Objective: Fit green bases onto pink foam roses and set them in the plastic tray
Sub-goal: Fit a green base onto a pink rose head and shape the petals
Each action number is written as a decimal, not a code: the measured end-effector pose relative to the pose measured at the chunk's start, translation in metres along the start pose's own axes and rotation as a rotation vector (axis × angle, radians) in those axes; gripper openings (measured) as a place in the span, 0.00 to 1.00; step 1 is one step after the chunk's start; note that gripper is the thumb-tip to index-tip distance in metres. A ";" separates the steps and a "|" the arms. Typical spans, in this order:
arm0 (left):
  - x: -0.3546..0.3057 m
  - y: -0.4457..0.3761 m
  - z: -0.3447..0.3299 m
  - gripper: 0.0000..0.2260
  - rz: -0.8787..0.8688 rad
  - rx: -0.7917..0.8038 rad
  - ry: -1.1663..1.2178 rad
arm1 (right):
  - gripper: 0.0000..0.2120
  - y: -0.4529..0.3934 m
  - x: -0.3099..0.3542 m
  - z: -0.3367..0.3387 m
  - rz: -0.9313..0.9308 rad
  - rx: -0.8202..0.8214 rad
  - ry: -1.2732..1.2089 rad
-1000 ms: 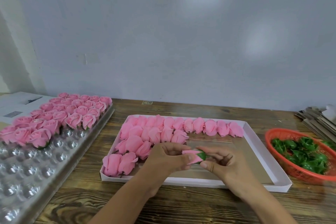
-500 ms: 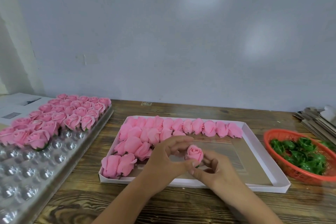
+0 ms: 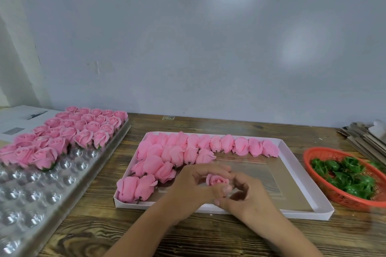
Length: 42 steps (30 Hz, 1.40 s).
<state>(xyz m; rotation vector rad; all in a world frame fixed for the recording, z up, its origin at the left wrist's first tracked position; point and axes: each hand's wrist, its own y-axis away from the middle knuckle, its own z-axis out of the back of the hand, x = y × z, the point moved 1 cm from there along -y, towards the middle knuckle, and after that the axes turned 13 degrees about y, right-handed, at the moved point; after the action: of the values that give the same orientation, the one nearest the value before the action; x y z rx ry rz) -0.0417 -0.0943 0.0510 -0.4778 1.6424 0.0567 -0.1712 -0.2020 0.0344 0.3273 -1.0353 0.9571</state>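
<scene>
Over the near edge of the white box [image 3: 325, 210], at the centre of our view, we hold one pink rose [image 3: 216, 180] between both hands, bloom turned up toward us so its axis runs roughly upright. Our left hand [image 3: 192, 190] wraps it from nine o'clock with fingers curled around the petals; our right hand [image 3: 248, 198] closes in from four o'clock, fingertips pinched narrowly under the bloom. We cannot see the underside, so whether the green base is fully seated there we cannot tell.

The plastic tray [image 3: 31, 221] lies at nine o'clock from this grip, well apart, with finished roses filling its far rows and open cups nearer us. Our left hand is the nearer one to it, so we judge the carry falls to that hand, keeping the rose upright for its cup. The orange basket [image 3: 309, 156] of green bases [image 3: 351, 175] sits at three o'clock, closer to our right hand.
</scene>
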 end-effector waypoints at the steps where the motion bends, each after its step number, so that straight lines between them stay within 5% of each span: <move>1: -0.001 0.000 -0.001 0.11 0.000 0.006 -0.005 | 0.16 0.000 0.000 0.000 0.009 -0.004 -0.016; 9: 0.002 0.001 -0.003 0.22 0.011 0.079 -0.108 | 0.18 -0.002 -0.003 0.002 0.033 -0.068 0.013; 15: -0.005 0.002 -0.005 0.09 -0.103 -0.004 0.034 | 0.20 -0.001 -0.002 -0.001 0.002 -0.089 0.127; 20: 0.005 0.000 -0.003 0.07 -0.062 -0.042 0.002 | 0.13 0.000 0.002 -0.002 0.051 -0.056 0.149; 31: 0.005 -0.001 -0.003 0.20 -0.015 0.084 -0.191 | 0.21 -0.001 -0.004 -0.002 -0.011 -0.102 0.115; 35: 0.006 0.000 -0.002 0.27 0.030 0.035 -0.184 | 0.16 -0.001 -0.007 0.001 -0.019 -0.129 0.169; 42: 0.004 0.000 -0.006 0.14 -0.121 -0.054 -0.159 | 0.14 0.000 -0.004 -0.001 -0.001 -0.151 0.225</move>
<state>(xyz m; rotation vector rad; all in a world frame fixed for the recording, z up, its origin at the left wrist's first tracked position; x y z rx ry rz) -0.0473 -0.0974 0.0480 -0.5980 1.4567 0.0482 -0.1713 -0.2035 0.0309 0.0923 -0.8945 0.8866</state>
